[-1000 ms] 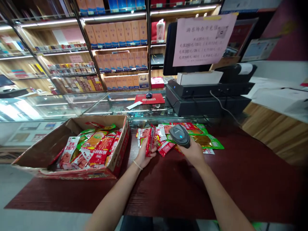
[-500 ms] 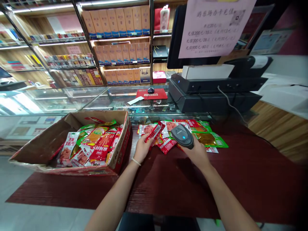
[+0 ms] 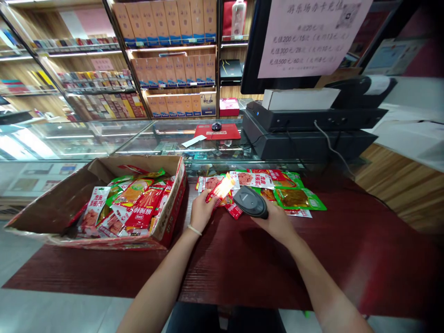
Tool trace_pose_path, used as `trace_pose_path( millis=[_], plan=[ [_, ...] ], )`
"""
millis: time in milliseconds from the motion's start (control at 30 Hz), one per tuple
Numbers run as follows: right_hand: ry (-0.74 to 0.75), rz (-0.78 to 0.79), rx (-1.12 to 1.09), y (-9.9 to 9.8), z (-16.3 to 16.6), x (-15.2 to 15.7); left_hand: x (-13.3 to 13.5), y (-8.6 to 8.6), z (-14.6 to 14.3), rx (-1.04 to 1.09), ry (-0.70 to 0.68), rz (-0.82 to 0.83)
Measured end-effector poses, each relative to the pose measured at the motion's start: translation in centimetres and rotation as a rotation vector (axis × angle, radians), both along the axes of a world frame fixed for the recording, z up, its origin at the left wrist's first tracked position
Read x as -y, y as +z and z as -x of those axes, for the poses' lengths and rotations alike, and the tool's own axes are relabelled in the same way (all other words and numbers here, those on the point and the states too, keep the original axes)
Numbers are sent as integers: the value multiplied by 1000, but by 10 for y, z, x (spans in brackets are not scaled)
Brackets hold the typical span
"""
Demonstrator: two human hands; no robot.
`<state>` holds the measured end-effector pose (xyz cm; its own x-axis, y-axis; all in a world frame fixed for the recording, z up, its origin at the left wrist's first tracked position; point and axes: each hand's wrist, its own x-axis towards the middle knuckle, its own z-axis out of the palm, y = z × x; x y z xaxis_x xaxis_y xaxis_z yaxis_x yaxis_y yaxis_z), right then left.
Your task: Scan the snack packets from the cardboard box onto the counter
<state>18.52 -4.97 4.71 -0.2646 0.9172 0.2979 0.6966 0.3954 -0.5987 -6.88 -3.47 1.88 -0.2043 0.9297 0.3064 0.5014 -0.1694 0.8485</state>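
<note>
A small red snack packet (image 3: 215, 193) is pinched in my left hand (image 3: 202, 209), and bright light falls across its face. My right hand (image 3: 277, 222) is wrapped round the handle of a dark grey barcode scanner (image 3: 250, 202), whose head points toward that packet. Behind and under both hands lie several red, white and green snack packets (image 3: 294, 198) in a loose pile on the dark red tabletop (image 3: 243, 263). To the left stands an open cardboard box (image 3: 169, 210) holding many more snack packets (image 3: 144, 210), red, white and green.
Beyond the table is a glass counter (image 3: 138, 138) with a red mouse pad (image 3: 229, 133) and a black mouse (image 3: 216, 126). At the right back stand a monitor with a pink paper sign (image 3: 305, 46) and a black cash drawer (image 3: 274, 143) with cables. Boxed goods line the shelves behind.
The scanner has moved left, closer to the packet in my left hand. Light now glares on that packet, which showed its barcode before. The view has shifted slightly.
</note>
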Motion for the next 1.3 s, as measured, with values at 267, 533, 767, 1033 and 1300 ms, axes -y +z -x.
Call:
trace_pose_path(
  millis=[267,533,767,1033,1300],
  plan=[
    [-162,31,-201,4,-3,-4,5,6,3,-26,-21,-266],
    [-366,-55,-335,7,-11,-10,-3,-9,6,-546,-377,-300],
    [-352,-62,-312,6,-13,-11,2,-13,3,-542,-394,-263],
    [-375,-95,-273,18,-10,-10,14,5,-8,-450,-370,-336],
    [-183,-94,-291,52,25,1,75,98,27,-377,-350,-460]
  ],
)
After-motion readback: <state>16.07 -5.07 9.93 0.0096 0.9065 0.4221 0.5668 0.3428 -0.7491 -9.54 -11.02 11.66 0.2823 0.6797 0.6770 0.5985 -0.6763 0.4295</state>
